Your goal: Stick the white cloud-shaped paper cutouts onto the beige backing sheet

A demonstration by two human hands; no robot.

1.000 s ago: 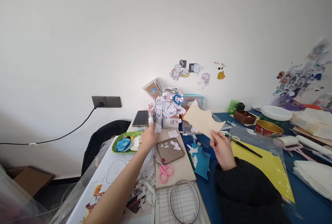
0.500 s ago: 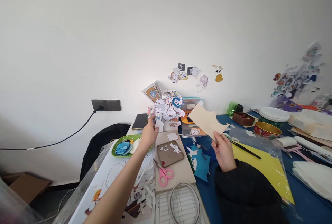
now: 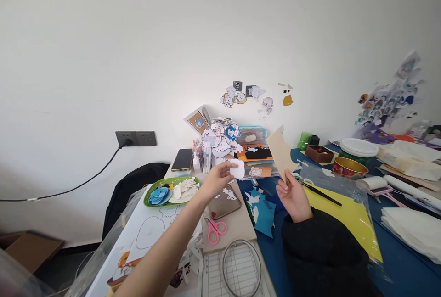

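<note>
Pinched in the fingers of my left hand (image 3: 217, 181) is a small white paper cutout (image 3: 238, 169) with a wavy outline, raised above the far end of the brown tray (image 3: 225, 209). My right hand (image 3: 295, 199) grips a cream-coloured paper sheet (image 3: 279, 149) by its lower edge, between thumb and fingers. That sheet stands tilted upright and has curved bites cut from its right side. Small white and spotted pieces lie in the brown tray, partly covered by my left hand. Pink-handled scissors (image 3: 217, 231) rest just below it.
A green tray (image 3: 148, 197) holds blue and white cut shapes at left. Behind are a phone (image 3: 182, 159) and a stack of character cutouts (image 3: 222, 143). Blue paper scraps (image 3: 263, 214) lie between my arms. A metal ring (image 3: 260, 267) sits in front, and yellow paper (image 3: 354, 223) at right.
My left hand has come right and slightly nearer from beside the cutout stack, bringing the white cutout with it. The cream sheet has turned more upright in my right hand. The view has shifted slightly.
</note>
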